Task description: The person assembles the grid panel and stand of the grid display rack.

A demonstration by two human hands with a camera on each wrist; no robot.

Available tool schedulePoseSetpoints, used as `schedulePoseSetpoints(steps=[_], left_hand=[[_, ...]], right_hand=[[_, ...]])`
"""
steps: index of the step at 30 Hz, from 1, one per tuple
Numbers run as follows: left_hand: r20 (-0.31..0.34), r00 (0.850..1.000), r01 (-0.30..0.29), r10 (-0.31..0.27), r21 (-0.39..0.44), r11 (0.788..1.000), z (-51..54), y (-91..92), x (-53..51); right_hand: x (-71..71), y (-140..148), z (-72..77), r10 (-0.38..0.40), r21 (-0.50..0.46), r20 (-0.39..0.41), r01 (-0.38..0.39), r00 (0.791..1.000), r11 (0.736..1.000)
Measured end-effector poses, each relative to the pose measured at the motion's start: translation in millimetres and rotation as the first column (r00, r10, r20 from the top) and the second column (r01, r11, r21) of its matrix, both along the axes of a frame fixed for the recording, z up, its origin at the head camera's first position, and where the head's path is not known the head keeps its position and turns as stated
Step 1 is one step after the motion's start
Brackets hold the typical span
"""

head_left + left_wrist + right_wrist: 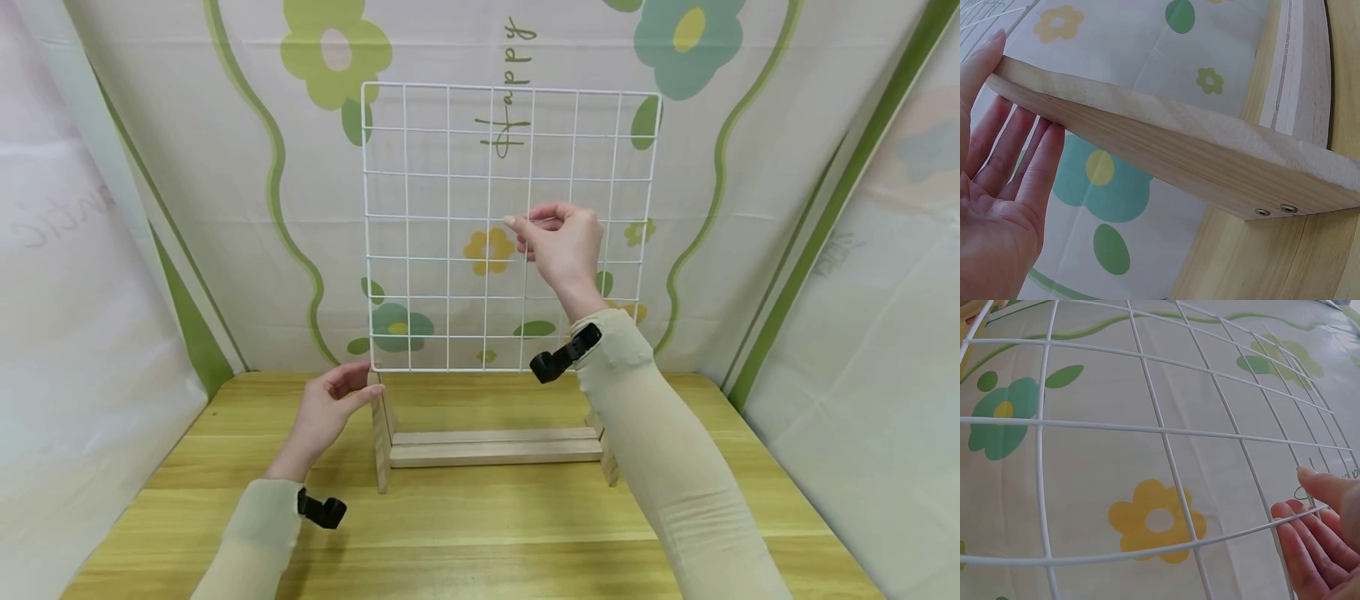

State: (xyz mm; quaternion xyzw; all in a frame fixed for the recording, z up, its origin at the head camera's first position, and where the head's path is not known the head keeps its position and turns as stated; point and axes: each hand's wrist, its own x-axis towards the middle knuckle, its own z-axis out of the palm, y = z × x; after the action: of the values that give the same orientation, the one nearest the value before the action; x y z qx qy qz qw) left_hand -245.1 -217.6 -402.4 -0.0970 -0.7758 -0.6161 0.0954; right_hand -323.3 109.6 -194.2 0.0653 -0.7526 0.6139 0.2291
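Observation:
A white wire grid panel (448,176) stands upright over a pale wooden stand (495,454), its lower left corner at the top of the stand's left side piece (380,442). My left hand (322,417) holds the top of that side piece, thumb on the near edge and fingers behind. The left wrist view shows the thumb and fingers of the left hand (1004,206) at the end of the wooden piece (1147,137). Right of the panel's middle, my right hand (562,246) grips the wires; in the right wrist view its fingers meet a wire crossing.
The stand rests on a wood-grain table (480,542). A printed fabric backdrop (187,83) with flowers hangs behind the panel, and fabric walls (862,333) rise at both sides. Two screw heads (1288,209) show low on the side piece.

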Motion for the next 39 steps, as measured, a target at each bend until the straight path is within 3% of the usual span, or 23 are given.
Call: schedulePoseSetpoints(steps=[39], left_hand=[[0.008,1.0,-0.002,0.002,0.004,1.0,0.9,2.3,0.5]], right_hand=[[-1.8,3.6,-7.4,0.019,-0.036,-0.008,-0.02,1.0,0.999]])
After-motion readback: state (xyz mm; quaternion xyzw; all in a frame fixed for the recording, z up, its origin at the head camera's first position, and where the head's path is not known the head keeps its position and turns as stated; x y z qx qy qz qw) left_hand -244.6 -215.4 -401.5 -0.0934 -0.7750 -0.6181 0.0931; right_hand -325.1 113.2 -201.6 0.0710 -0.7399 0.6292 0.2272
